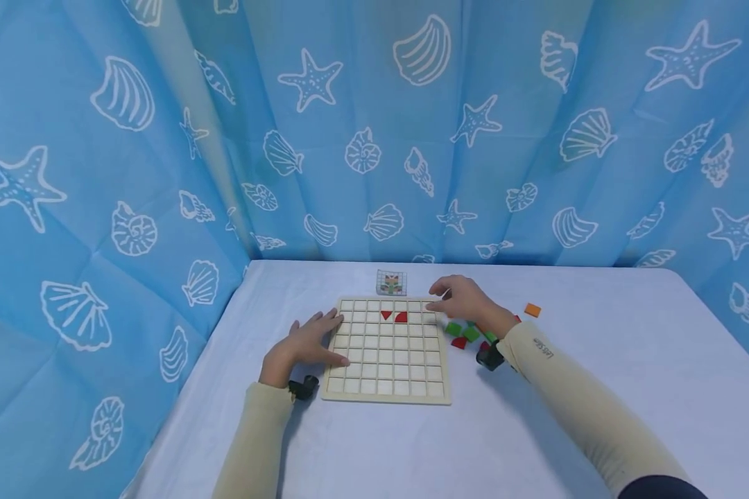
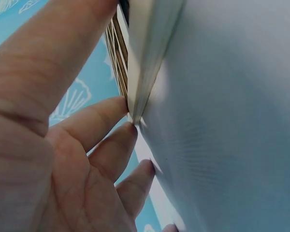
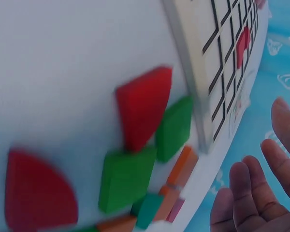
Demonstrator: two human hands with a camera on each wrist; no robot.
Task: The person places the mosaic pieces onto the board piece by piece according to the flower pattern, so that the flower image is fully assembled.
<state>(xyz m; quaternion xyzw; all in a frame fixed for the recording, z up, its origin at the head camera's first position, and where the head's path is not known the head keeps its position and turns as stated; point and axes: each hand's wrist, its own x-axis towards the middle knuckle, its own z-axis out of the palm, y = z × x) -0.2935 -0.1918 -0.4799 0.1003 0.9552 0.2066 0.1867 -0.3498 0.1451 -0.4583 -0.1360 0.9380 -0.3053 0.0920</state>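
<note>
A pale grid board (image 1: 387, 399) lies on the table, with a small red triangle tile (image 1: 386, 314) and a red rounded tile (image 1: 401, 317) in its upper cells. At the board's left side, my left hand (image 1: 306, 343) touches the edge with its fingertips; its thumb reaches over the cells. In the left wrist view the fingers (image 2: 99, 121) are spread along the board's side. My right hand (image 1: 465, 301) hovers by the upper right corner, fingers loosely bent and nothing visible in them. Beneath that wrist lie loose tiles, including a green tile (image 3: 128, 179) and a red tile (image 3: 144, 104).
Behind the board stands a small clear holder (image 1: 391, 283) bearing a coloured picture pattern. An orange tile (image 1: 533, 310) lies apart at the right. Several orange and teal tiles (image 3: 150, 210) sit near the board's right edge. A blue shell-print curtain (image 1: 362, 194) hangs behind the white table.
</note>
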